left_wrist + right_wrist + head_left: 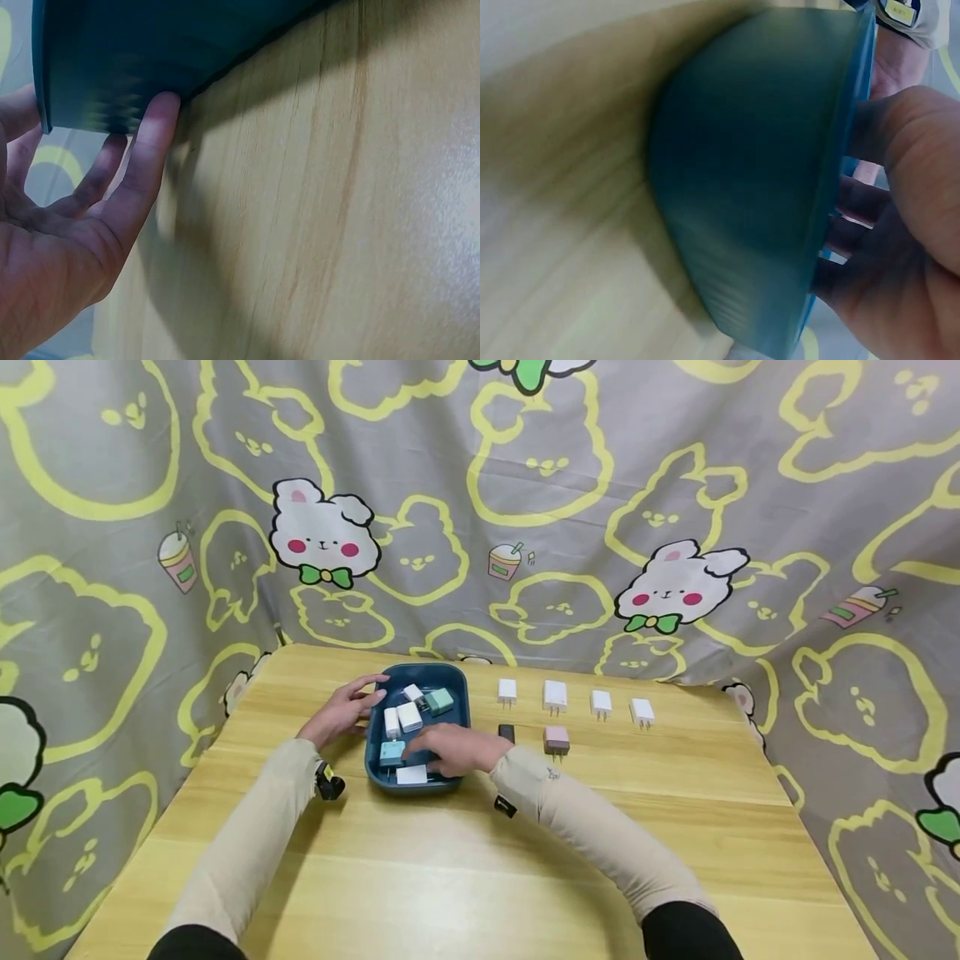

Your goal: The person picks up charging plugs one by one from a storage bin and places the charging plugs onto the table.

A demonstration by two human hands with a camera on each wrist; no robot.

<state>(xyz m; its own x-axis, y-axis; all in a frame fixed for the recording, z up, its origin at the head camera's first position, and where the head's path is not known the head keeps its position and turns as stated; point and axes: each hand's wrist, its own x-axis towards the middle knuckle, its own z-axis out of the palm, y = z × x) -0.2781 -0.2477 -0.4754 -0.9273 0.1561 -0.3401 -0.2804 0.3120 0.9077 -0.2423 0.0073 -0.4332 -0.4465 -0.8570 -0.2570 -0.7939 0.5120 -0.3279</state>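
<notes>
A dark blue tub [462, 693] on the table contains several plug-in chargers. My left hand [347, 710] is at its left side, fingertips at the rim and, in the left wrist view, fairly straight fingers [139, 169] against the outer wall. Over the near right part, my right hand [459, 748] reaches down inside. Its fingertips are close to a light blue charger [392, 752] and a white charger [409, 775]; I cannot tell whether they pinch one. The tub wall [742, 150] hides these fingertips in the right wrist view. Farther in lie a green charger [439, 701] and more white ones [409, 717].
Right of the tub, several white chargers stand in a row, from one [507, 690] near the tub to another [642, 712] at the far end. Nearer are a black charger [507, 732] and a pink one [557, 739]. A patterned curtain [420, 560] hangs behind the table.
</notes>
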